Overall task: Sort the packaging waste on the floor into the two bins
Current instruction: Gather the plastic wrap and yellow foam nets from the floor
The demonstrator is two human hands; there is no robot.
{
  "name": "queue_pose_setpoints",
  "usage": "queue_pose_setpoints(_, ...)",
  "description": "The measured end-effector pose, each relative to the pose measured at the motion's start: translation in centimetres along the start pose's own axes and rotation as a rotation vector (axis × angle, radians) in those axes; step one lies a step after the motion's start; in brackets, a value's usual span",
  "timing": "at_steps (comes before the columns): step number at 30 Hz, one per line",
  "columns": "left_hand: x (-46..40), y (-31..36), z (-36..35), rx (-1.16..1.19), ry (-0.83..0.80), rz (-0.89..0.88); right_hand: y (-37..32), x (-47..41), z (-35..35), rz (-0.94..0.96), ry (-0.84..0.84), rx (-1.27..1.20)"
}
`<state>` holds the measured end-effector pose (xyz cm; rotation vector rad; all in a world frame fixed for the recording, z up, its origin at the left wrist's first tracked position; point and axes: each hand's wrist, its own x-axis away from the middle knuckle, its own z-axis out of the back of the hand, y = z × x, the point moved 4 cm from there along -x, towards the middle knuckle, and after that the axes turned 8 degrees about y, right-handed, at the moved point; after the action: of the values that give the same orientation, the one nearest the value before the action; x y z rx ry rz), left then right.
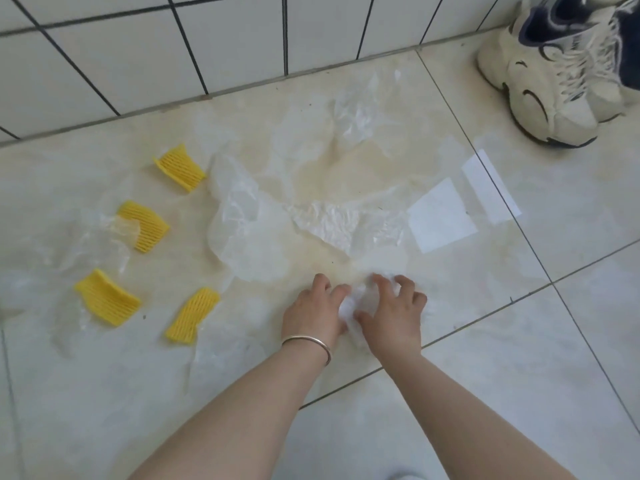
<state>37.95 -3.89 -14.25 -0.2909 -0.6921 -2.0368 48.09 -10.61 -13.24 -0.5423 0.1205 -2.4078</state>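
Both our left hand [313, 310] and right hand [391, 315] grip crumpled clear plastic film [356, 306] on glossy beige floor tiles [485, 341]; white tiled wall [138, 57] beyond.

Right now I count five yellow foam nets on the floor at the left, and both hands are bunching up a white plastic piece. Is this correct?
Not quite: the head view shows four yellow foam nets, not five. The rest holds: they lie on the floor at the left, and the left hand and right hand are bunching up a white plastic piece.
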Motion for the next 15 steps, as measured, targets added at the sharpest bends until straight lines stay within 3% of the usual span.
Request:
queue_pose_setpoints(2,-0.2,0.0,-0.4,0.010,0.030,-0.021,-0.6,0.2,-0.4,0.093,0.012,-0.082)
queue_pose_setpoints(7,1.0,-0.7,-1.0,0.027,0.044,-0.019,-2.2,0.6,-0.8,0.106,-0.175,-0.051)
queue_pose_setpoints(12,1.0,-4.0,4.6,0.199,0.382,0.093,-4.4,-1.1,2.7,0.108,-0.042,-0.251)
queue_pose_setpoints(15,-0.5,-6.4,9.4,0.171,0.621,0.117,-6.2,-3.0,4.6,0.123,0.072,-0.318)
